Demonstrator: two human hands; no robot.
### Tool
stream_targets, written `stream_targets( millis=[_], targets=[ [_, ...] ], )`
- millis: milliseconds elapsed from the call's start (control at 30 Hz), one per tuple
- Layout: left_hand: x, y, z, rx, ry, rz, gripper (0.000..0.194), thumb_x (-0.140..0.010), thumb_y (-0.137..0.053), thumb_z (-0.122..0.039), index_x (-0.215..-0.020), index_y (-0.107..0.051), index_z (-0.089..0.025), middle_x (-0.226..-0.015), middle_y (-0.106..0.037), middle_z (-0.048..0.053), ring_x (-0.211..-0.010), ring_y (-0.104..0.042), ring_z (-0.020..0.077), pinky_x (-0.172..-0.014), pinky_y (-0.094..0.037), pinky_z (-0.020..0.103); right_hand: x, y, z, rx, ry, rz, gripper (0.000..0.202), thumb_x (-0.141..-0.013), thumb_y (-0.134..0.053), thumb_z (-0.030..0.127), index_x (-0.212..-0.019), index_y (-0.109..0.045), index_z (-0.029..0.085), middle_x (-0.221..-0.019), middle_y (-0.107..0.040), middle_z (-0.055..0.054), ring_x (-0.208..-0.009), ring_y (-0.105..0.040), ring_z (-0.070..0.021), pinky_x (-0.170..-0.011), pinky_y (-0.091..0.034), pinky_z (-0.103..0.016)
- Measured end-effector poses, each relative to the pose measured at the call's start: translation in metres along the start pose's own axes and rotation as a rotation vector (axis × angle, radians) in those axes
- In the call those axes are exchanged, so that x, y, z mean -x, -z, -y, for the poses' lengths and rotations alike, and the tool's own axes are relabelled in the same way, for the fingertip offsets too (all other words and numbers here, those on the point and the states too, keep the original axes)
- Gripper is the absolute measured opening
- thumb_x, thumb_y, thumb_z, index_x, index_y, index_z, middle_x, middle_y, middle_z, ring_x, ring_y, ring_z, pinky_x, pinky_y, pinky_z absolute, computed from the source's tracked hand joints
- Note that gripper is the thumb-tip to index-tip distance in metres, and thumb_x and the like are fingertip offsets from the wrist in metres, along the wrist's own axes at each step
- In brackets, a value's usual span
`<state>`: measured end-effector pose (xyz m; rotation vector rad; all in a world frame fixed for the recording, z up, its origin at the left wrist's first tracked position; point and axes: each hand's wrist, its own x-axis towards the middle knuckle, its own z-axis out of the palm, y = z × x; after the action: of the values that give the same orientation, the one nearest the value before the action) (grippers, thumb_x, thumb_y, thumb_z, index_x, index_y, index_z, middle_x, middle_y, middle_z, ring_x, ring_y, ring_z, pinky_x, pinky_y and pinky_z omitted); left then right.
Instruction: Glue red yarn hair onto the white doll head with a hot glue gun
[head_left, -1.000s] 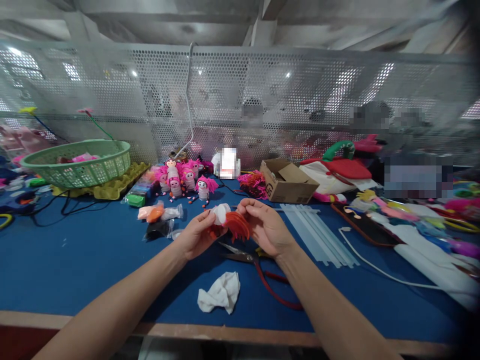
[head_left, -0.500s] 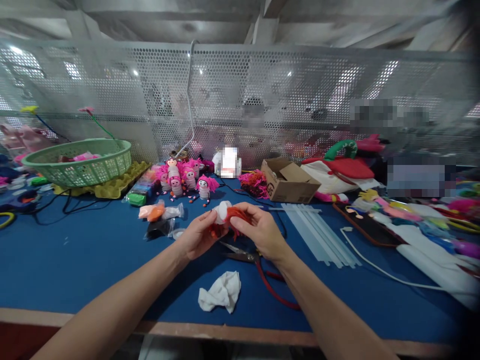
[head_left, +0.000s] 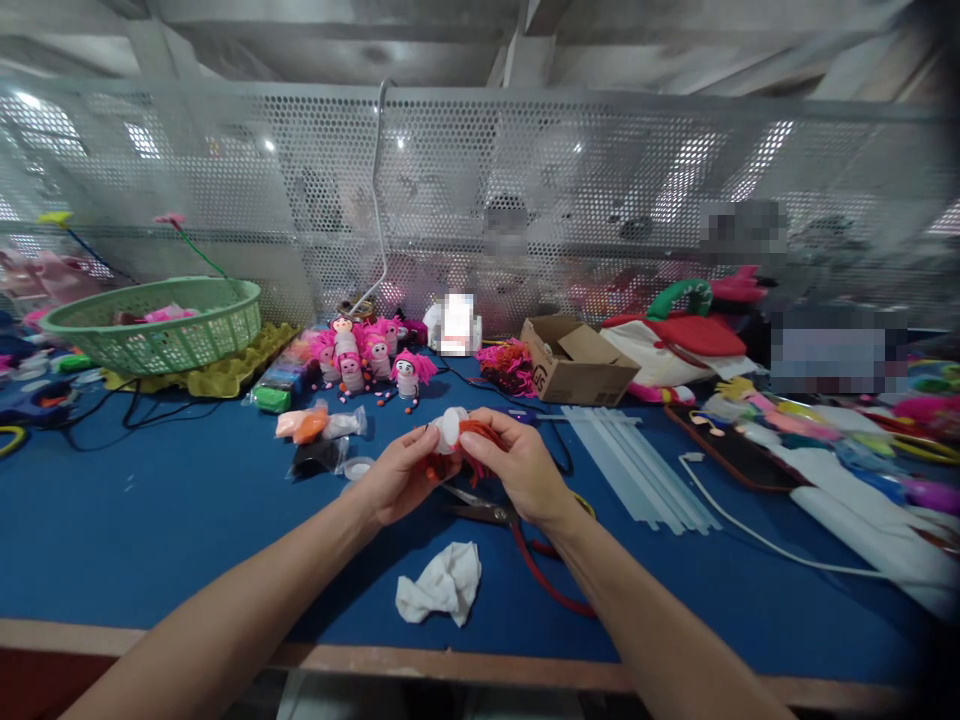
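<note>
Above the middle of the blue table, my left hand (head_left: 401, 473) is closed around a small doll body with a round white end (head_left: 451, 428). Fingers hide most of that body. Red-orange yarn (head_left: 480, 438) lies against the white end, pinched by my right hand (head_left: 521, 460) between thumb and fingers. Below my hands, scissors (head_left: 487, 511) with red handles lie on the table, partly covered by my right wrist. Nearer to me is a crumpled white cloth or tissue (head_left: 441, 585).
Several pink-haired dolls (head_left: 406, 378) stand at the back, left of a cardboard box (head_left: 581, 362). Glue sticks (head_left: 637, 465) lie to the right, beside a white cable (head_left: 765, 550). A green basket (head_left: 157, 335) and bags of clay (head_left: 304, 425) are on the left.
The white end has tilted slightly and shifted a little right and down between my hands. Both hands keep their hold, with little other movement.
</note>
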<state>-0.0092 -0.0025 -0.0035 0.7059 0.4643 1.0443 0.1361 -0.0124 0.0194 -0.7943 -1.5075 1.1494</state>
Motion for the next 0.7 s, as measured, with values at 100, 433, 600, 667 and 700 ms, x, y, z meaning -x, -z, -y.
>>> stream_targets(
  millis=[100, 433, 600, 667, 700],
  targets=[
    [0.0003, -0.001, -0.0009, 0.027, 0.002, -0.015, 0.017, -0.07, -0.064, -0.025, -0.081, -0.065, -0.011, -0.074, -0.065, 0.005, -0.066, -0.058, 0.0117, -0.069, -0.043, 0.025, -0.0004, 0.0012, -0.0015, -0.01, -0.008, 0.024, 0.015, -0.069, -0.062, 0.031, -0.079, -0.059, 0.019, -0.075, -0.056, 0.002, -0.071, -0.051, -0.0119, -0.071, -0.04, -0.025],
    [0.0021, -0.0017, -0.0015, 0.015, 0.011, -0.023, 0.019, -0.069, -0.065, -0.024, -0.082, -0.065, -0.011, -0.078, -0.065, 0.006, -0.067, -0.058, 0.012, -0.069, -0.044, 0.024, -0.0006, 0.002, -0.0047, -0.046, -0.001, 0.007, 0.012, -0.072, -0.061, 0.029, -0.078, -0.06, 0.019, -0.073, -0.056, 0.002, -0.07, -0.051, -0.0118, -0.07, -0.04, -0.025],
    [0.0015, -0.0026, -0.0007, -0.01, 0.001, -0.02, 0.024, -0.066, -0.068, -0.026, -0.085, -0.065, -0.01, -0.08, -0.065, 0.006, -0.069, -0.057, 0.0117, -0.068, -0.044, 0.024, -0.0009, 0.0007, -0.0067, -0.101, -0.016, 0.002, 0.01, -0.071, -0.061, 0.027, -0.077, -0.059, 0.018, -0.069, -0.055, 0.003, -0.063, -0.05, -0.0107, -0.063, -0.04, -0.024],
    [0.001, -0.0021, -0.0002, -0.019, -0.005, -0.012, 0.026, -0.066, -0.068, -0.026, -0.086, -0.064, -0.01, -0.081, -0.064, 0.006, -0.069, -0.056, 0.0113, -0.069, -0.043, 0.024, -0.0014, 0.0, -0.0073, -0.126, -0.03, -0.008, 0.008, -0.07, -0.06, 0.025, -0.074, -0.059, 0.018, -0.067, -0.055, 0.003, -0.061, -0.049, -0.0102, -0.061, -0.039, -0.024],
    [0.0007, -0.0016, 0.0, -0.024, -0.004, -0.009, 0.025, -0.066, -0.068, -0.026, -0.086, -0.064, -0.01, -0.081, -0.064, 0.006, -0.068, -0.056, 0.0111, -0.069, -0.043, 0.024, -0.0016, -0.0002, -0.0074, -0.131, -0.035, -0.014, 0.008, -0.07, -0.06, 0.025, -0.073, -0.059, 0.018, -0.066, -0.055, 0.004, -0.061, -0.049, -0.0101, -0.06, -0.039, -0.023]
  ],
)
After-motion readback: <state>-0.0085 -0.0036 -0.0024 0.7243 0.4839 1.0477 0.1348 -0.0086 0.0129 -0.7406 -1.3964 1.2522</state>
